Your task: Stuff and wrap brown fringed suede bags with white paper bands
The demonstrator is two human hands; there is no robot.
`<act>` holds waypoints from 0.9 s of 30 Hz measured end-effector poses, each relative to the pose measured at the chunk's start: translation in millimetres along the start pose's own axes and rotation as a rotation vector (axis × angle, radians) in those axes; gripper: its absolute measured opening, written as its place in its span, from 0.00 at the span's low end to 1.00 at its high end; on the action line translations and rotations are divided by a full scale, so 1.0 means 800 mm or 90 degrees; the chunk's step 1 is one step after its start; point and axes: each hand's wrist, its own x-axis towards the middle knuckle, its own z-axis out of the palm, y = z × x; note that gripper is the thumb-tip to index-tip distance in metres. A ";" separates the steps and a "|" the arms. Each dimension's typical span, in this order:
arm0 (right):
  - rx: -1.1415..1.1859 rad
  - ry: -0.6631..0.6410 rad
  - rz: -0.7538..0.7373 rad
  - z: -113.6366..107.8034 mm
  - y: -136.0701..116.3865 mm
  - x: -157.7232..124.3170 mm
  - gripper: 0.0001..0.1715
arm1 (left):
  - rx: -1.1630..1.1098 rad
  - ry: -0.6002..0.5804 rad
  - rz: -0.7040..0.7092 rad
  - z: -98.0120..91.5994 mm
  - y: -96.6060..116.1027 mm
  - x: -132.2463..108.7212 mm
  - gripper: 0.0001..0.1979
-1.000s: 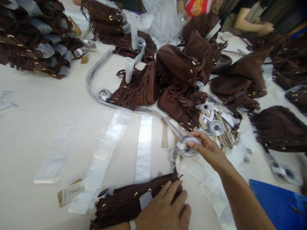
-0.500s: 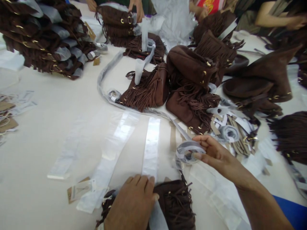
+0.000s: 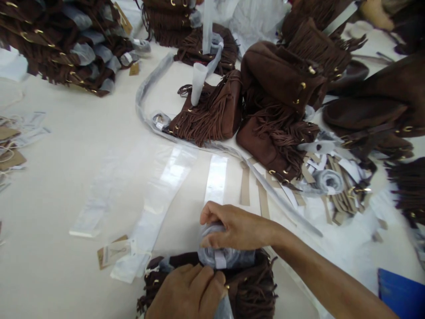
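A dark brown fringed bag [image 3: 250,288] lies at the near edge of the view. My left hand [image 3: 187,290] rests over its front, fingers bent and closed on it; a strip of clear plastic shows below the fingertips. At the bag's top edge is a rolled-up strap [image 3: 229,257] in cloudy plastic with a white band. My right hand [image 3: 237,226] reaches in from the right, thumb and fingers curled round the roll. Beyond my hands lies a flat clear plastic sleeve [image 3: 215,177]. Part of the bag is hidden under my left hand.
Stacked fringed bags [image 3: 66,53] stand far left. More brown bags [image 3: 209,110] lie beyond my hands. A long plastic-wrapped strap [image 3: 282,201] curves across the table. Paper strips [image 3: 335,195] and another rolled strap [image 3: 330,181] sit right; tags [image 3: 9,155] lie left. A blue object [image 3: 401,292] is near right.
My right hand has brought the rolled strap left and nearer, from beside the long wrapped strap to the bag's top edge. My left hand stays on the bag. The view has shifted slightly.
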 end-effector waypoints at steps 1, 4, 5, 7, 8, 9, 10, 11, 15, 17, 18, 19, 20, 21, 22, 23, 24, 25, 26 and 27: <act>-0.027 -0.014 0.013 0.008 0.004 0.004 0.25 | 0.001 0.004 0.000 -0.001 0.000 0.000 0.07; -0.057 -0.081 0.005 0.016 0.014 0.000 0.22 | -0.009 -0.013 -0.020 -0.005 0.000 0.000 0.07; -0.053 -0.104 -0.021 0.014 0.015 -0.005 0.23 | -0.014 -0.019 -0.029 -0.005 -0.001 0.000 0.07; -0.046 -0.131 -0.076 0.005 0.014 -0.018 0.24 | -0.022 -0.019 -0.049 -0.006 -0.002 0.000 0.06; -0.051 -0.130 -0.093 0.001 0.013 -0.026 0.25 | -0.025 -0.014 -0.054 -0.005 -0.003 -0.001 0.06; -0.059 -0.119 -0.099 -0.003 0.011 -0.032 0.25 | -0.027 -0.009 -0.059 -0.005 -0.003 -0.001 0.06; -0.068 -0.101 -0.094 -0.005 0.009 -0.038 0.25 | -0.030 -0.006 -0.062 -0.005 -0.004 -0.001 0.05; -0.072 -0.080 -0.077 -0.005 0.007 -0.042 0.25 | -0.034 -0.002 -0.060 -0.004 -0.004 -0.001 0.05; -0.067 -0.044 -0.012 0.006 0.005 -0.044 0.26 | -0.044 0.004 -0.063 -0.007 -0.001 0.001 0.06; -0.072 -0.087 -0.023 0.010 0.009 -0.038 0.24 | -0.035 0.005 -0.077 -0.011 0.002 0.003 0.06; -0.070 -0.119 -0.033 0.010 0.013 -0.034 0.23 | -0.029 0.007 -0.078 -0.013 0.003 0.004 0.06; -0.063 -0.152 -0.038 0.009 0.016 -0.029 0.23 | -0.024 0.010 -0.071 -0.015 0.004 0.005 0.06; -0.054 -0.181 -0.036 0.008 0.020 -0.025 0.23 | -0.021 0.009 -0.063 -0.016 0.004 0.006 0.06; -0.049 -0.204 -0.030 0.005 0.022 -0.021 0.23 | -0.018 0.009 -0.056 -0.015 0.004 0.006 0.06; -0.052 -0.222 -0.027 0.003 0.022 -0.018 0.24 | -0.013 0.009 -0.055 -0.014 0.003 0.007 0.06; -0.063 -0.232 -0.034 0.002 0.021 -0.016 0.24 | -0.006 0.007 -0.060 -0.011 0.002 0.007 0.05; -0.080 -0.233 -0.051 0.001 0.018 -0.015 0.24 | 0.001 0.004 -0.063 -0.008 0.001 0.007 0.05; -0.099 -0.220 -0.069 0.002 0.013 -0.014 0.23 | 0.008 -0.002 -0.059 -0.006 0.000 0.007 0.06; -0.117 -0.198 -0.084 0.004 0.007 -0.015 0.22 | 0.008 -0.012 -0.041 -0.003 -0.002 0.008 0.06; -0.132 -0.172 -0.100 0.007 0.000 -0.015 0.20 | 0.003 -0.038 -0.014 -0.002 -0.004 0.008 0.07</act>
